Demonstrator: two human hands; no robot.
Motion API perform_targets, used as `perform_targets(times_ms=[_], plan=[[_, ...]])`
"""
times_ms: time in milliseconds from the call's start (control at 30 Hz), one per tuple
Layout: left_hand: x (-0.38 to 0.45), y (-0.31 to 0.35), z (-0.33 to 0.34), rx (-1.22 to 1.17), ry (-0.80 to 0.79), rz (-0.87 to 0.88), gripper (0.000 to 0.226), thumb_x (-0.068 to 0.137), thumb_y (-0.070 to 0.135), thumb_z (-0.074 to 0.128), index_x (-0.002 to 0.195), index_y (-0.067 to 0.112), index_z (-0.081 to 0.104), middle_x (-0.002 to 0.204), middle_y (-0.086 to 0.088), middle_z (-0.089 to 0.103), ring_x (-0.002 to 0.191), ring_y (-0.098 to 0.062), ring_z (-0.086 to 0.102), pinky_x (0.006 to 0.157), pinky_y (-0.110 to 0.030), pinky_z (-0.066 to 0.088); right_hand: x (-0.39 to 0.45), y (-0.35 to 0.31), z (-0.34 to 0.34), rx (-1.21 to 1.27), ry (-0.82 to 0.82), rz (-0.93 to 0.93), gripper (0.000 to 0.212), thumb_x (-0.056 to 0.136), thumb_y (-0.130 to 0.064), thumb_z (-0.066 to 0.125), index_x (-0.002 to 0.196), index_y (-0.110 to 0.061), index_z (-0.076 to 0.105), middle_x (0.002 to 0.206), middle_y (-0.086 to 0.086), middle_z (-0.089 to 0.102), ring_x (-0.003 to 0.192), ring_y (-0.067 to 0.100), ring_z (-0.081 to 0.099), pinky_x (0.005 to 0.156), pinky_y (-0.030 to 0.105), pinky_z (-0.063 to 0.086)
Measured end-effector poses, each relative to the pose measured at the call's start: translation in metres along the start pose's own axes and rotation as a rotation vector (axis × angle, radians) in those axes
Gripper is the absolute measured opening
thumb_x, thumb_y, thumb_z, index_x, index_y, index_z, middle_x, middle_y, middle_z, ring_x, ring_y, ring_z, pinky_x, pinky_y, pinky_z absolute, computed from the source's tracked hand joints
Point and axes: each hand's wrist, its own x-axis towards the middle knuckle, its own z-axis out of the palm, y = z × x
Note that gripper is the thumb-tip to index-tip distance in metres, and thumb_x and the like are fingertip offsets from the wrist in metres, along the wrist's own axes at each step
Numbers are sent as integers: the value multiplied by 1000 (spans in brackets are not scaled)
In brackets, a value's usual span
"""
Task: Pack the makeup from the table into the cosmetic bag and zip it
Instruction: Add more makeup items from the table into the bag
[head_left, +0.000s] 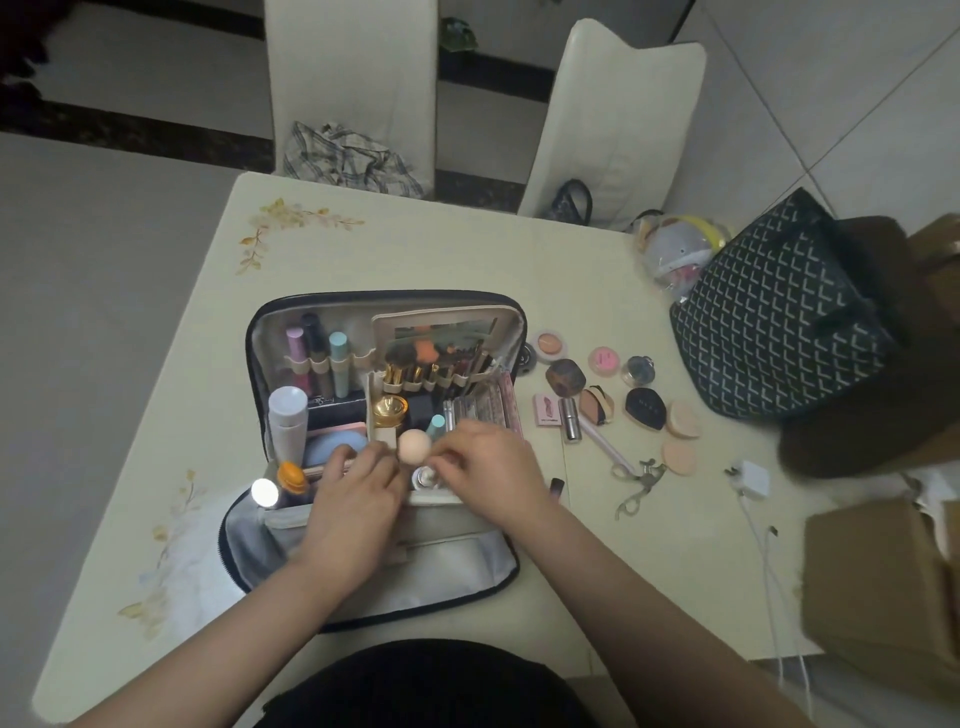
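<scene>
Head view: cosmetic bag (291, 551) lying unzipped and spread open mid-table (415, 239), compartments crowded with tubes, brushes and a white bottle (287, 418). Both hands inside near front edge. Left hand (358, 486) curled over front compartment, fingers bent down among contents; whether gripping anything, cannot tell. Right hand (488, 467) just beside peach sponge (414, 446), fingertips pinched together at something small, blurred, not identifiable. Loose makeup lying on table right of bag: round compacts, black compact (645, 408), powder puffs (683, 419), lipstick (570, 426), eyelash curler (641, 486). Patterned tote (779, 322) far right.
</scene>
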Motion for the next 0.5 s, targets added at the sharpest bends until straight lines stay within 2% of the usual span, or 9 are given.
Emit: perform_targets(times_ms=[67, 133, 200, 233, 300, 400, 500], plan=[[0, 3, 1, 12, -7, -13, 28, 64, 19, 68, 90, 12, 72, 95, -4, 68, 104, -25, 48, 77, -41, 32, -14, 13, -17, 149, 211, 70, 15, 87, -29, 61, 91, -19, 71, 85, -4, 66, 77, 12, 59, 66, 23, 42], [-1, 6, 1, 23, -19, -30, 28, 63, 17, 71, 90, 11, 72, 97, -4, 68, 106, -25, 48, 77, -42, 32, -26, 33, -33, 315, 391, 235, 11, 90, -26, 61, 86, -19, 69, 78, -6, 65, 70, 5, 55, 65, 14, 43], [-1, 9, 0, 35, -47, -58, 30, 56, 15, 80, 85, 10, 72, 94, -4, 68, 105, -26, 52, 76, -42, 32, -35, 61, -40, 428, 482, 460, 14, 90, -25, 61, 78, -18, 65, 72, -3, 63, 67, 6, 54, 62, 10, 41], [-1, 10, 0, 42, -56, -71, 31, 53, 14, 82, 83, 10, 71, 91, -4, 67, 104, -27, 53, 76, -41, 33, -38, 77, -40, 435, 473, 570, 16, 89, -25, 61, 76, -17, 65, 71, 0, 63, 68, 11, 56, 62, 13, 41], [2, 12, 0, 45, -49, -86, 32, 50, 13, 85, 78, 11, 71, 87, -3, 67, 102, -25, 51, 75, -40, 32, -45, 108, -34, 353, 323, 739, 17, 89, -26, 59, 79, -13, 65, 74, 2, 63, 75, 20, 59, 66, 25, 43], [3, 15, -2, 26, -23, -94, 35, 45, 10, 87, 77, 12, 72, 86, -2, 68, 100, -22, 47, 75, -40, 30, -53, 136, -13, 290, -19, 831, 18, 89, -26, 59, 96, -11, 67, 87, 1, 62, 86, 18, 57, 71, 23, 38], [0, 20, -3, 16, -42, -129, 39, 47, 8, 88, 82, 13, 72, 89, -3, 69, 97, -19, 50, 77, -39, 30, -58, 146, 17, 268, -158, 859, 29, 86, -32, 64, 102, -8, 63, 97, 4, 62, 86, 17, 54, 69, 22, 37]])
